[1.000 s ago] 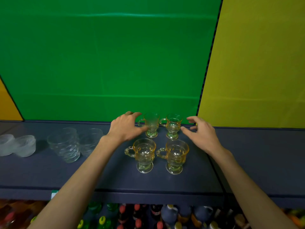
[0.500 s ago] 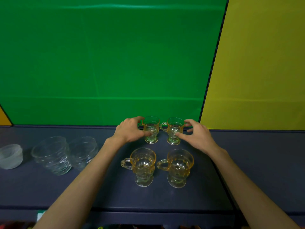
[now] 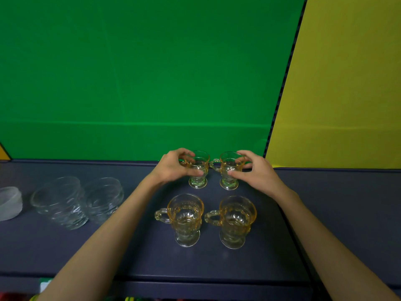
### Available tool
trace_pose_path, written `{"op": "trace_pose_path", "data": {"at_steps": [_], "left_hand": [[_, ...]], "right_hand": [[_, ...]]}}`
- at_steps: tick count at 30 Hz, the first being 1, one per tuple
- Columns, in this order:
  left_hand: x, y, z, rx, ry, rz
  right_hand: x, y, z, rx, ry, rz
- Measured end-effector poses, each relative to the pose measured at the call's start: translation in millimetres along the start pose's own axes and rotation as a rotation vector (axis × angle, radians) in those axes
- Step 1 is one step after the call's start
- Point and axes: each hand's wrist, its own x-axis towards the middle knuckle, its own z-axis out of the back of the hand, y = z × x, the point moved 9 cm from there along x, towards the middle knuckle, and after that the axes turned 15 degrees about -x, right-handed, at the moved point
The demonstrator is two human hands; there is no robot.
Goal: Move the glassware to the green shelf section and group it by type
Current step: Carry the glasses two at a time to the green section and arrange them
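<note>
Far to my left on the dark blue-grey shelf board [image 3: 54, 253] sits a frosted white glass bowl [image 3: 9, 203], cut off by the edge of view. Next to it stand two clear ribbed glass bowls [image 3: 60, 203], touching or nearly so. All of these lie in front of the green back panel [image 3: 141, 72], so they count as placed.

My left hand [image 3: 173, 167] is curled around the rear left amber footed glass mug [image 3: 198, 169], thumb in front and fingers over the handle side. Just beside it, my right hand [image 3: 258, 170] wraps the rear right amber footed glass mug [image 3: 229, 170] the same way; its handle points toward the other mug. Both feet appear to rest on the board, close to the panel.

In front stand two larger-looking amber mugs [image 3: 186, 220], handles left, untouched.

I judge this pressed glass stiff, smooth and breakable, with a narrow foot that tips easily. Holding the bowl of each mug low, near the waist, should steady it; sliding risks clinking them together.
</note>
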Motion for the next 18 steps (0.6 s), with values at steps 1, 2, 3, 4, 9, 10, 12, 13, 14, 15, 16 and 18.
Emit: {"op": "trace_pose_path", "data": {"at_steps": [1,2,3,4,9,10,12,13,14,15,16,18], "left_hand": [[-2.1,0.6,-0.2,-0.012,0.007,-0.005],[-4.5,1.2,-0.6,-0.028,0.016,-0.01],[-6.8,2.5,-1.2,-0.047,0.027,-0.012],[-9.5,3.6,-1.8,-0.067,0.04,-0.013],[-25.9,6.4,-4.7,-0.147,0.064,-0.032],[-29.6,6.8,-5.0,-0.161,0.063,-0.036],[-35.9,9.7,-4.9,-0.184,0.055,-0.043],[-39.1,11.4,-4.3,-0.195,0.049,-0.044],[-42.5,12.9,-3.9,-0.205,0.044,-0.044],[-46.0,13.4,-4.2,-0.216,0.044,-0.045],[-49.2,13.7,-4.8,-0.222,0.048,-0.05],[-55.4,12.4,-6.2,-0.22,0.053,-0.064]], "right_hand": [[-1.6,-1.1,0.7,0.001,0.0,0.005],[-3.5,-1.8,1.4,0.004,0.001,0.01],[-5.7,-2.9,1.8,0.01,0.002,0.012],[-8.3,-3.6,2.4,0.015,0.002,0.014],[-21.6,-1.5,4.0,0.036,0.0,0.031],[-24.4,0.0,4.0,0.04,0.001,0.037],[-28.9,2.3,3.4,0.046,0.004,0.045],[-30.8,3.4,2.7,0.045,0.007,0.05],[-32.7,4.3,1.9,0.041,0.011,0.057],[-34.2,5.2,1.0,0.038,0.015,0.062],[-35.9,5.8,0.3,0.035,0.019,0.065],[-38.3,7.4,-0.2,0.029,0.019,0.068]]}}
